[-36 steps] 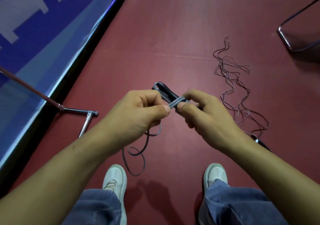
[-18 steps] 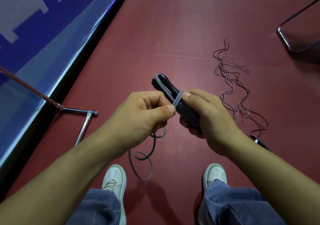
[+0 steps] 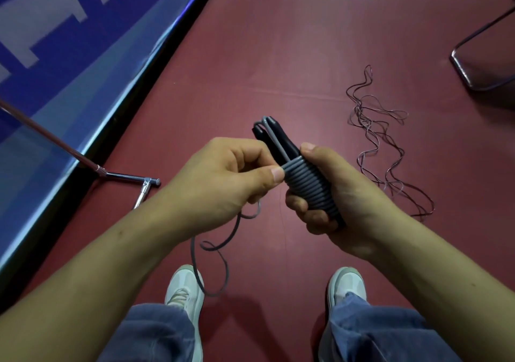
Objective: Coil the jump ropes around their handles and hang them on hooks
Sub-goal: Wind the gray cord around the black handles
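Clamped in the right hand [image 3: 345, 194]: two black handles [image 3: 281, 141] side by side, bound by a tight grey coil [image 3: 309, 186] of rope, with the fingers [image 3: 303, 216] curled round that coil from underneath and the thumb laid along its far edge. Poking out past those fingertips, up and away: the bare handle ends, with a grey loop bent over them. Just left of the right fingers, touching the coil's top turn: the left hand [image 3: 223, 177], fingers folded in, thumb and forefinger pinching the loose tail [image 3: 220, 246] of the same rope right at the wrap. Below the left fingers: the remainder of that tail, hanging in open curls toward the red floor [image 3: 278, 41] and passing in front of the left white shoe [image 3: 181, 286]. Well off to the right of the right fingers, flat on the floor and apart from both hands: a second jump rope [image 3: 365, 122], thinner and darker, in a loose tangle. Far to the left of the left fingers: a chrome stand foot [image 3: 125, 177] beside a blue banner [image 3: 55, 55].
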A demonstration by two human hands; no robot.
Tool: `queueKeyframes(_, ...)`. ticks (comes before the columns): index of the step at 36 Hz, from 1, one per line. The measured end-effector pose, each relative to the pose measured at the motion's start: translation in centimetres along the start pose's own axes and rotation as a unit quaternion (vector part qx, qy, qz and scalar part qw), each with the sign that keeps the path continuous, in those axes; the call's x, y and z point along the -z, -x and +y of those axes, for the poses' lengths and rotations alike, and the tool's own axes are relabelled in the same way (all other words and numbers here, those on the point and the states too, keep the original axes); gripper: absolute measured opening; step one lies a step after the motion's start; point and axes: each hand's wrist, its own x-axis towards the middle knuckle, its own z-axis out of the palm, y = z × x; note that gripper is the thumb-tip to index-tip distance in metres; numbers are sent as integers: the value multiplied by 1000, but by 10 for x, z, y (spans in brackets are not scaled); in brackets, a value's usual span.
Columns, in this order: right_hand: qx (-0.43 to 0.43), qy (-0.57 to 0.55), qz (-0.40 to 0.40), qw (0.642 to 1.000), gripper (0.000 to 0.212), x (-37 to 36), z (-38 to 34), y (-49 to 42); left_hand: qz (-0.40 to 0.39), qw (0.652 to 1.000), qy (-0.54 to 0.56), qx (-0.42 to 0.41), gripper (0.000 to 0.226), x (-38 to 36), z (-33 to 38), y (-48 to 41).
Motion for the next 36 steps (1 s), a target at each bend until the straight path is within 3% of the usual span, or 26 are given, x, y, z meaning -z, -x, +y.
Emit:
queueKeyframes(7, 46, 8, -8, 999, 42, 0, 2, 0, 65, 996, -54, 19, 19, 4, -8, 2)
queueKeyframes(10, 35, -22, -28, 999, 43, 0, 0, 3, 72, 996, -28, 34, 17, 3, -8, 1)
queueKeyframes(12, 23, -58, -38, 997, 43, 0, 0, 4, 60, 997, 31, 46, 16, -1, -7, 1)
queueKeyframes(17, 7, -118, -52, 992, 45, 1, 0, 5, 6, 970, 226, 91, 42, -11, -5, -4)
queueKeyframes(23, -20, -75, -80, 994, 58, -2, -2, 9, -41, 988, 145, 37, 34, -3, -7, -5)
queueKeyframes(27, -55, -88, -108, 989, 35, -3, -1, 8, -52, 995, 83, 17, 31, 4, -13, -10)
queueKeyframes(30, -70, -139, -159, 975, 28, -3, -1, 8, -78, 990, 118, 16, 39, 6, -10, -11)
queueKeyframes(34, -102, -185, -214, 954, 30, -4, 0, 10, -141, 967, 211, 35, 67, 6, -6, -11)
queueKeyframes(36, -103, -215, -231, 943, 33, -3, 2, 10, -145, 963, 227, 23, 61, 2, -7, -12)
